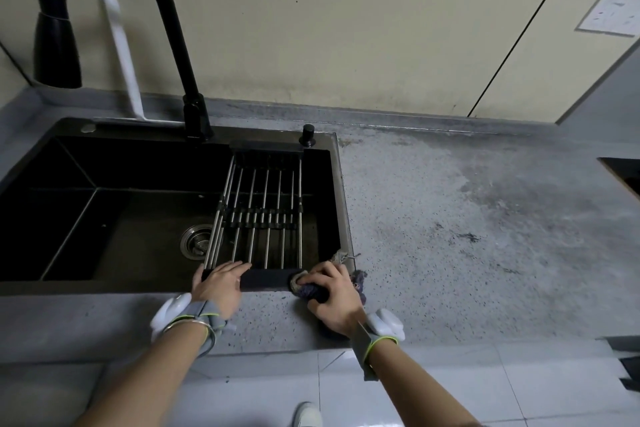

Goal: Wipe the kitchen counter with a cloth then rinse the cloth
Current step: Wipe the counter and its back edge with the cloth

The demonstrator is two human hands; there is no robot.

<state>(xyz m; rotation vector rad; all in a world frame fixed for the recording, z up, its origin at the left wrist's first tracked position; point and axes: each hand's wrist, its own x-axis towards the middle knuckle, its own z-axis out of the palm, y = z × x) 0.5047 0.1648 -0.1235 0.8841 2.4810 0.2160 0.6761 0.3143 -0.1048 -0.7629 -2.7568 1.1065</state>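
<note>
My speckled grey stone counter [450, 204] runs flat beside the black rectangular sink [104, 218], where a rack of steel rods [259, 215] spans front to back. My left hand [220, 282] lies flat, fingers straight, on the rack's black front bar. My right hand [332, 298] curls around the crumpled purple-grey cloth [308, 288], pressing it at the sink's front right corner.

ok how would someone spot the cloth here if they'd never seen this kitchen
Find the black sink set in the grey counter. At its near right corner, the right hand presses a crumpled purple-grey cloth, the only soft, frayed thing there.
</note>
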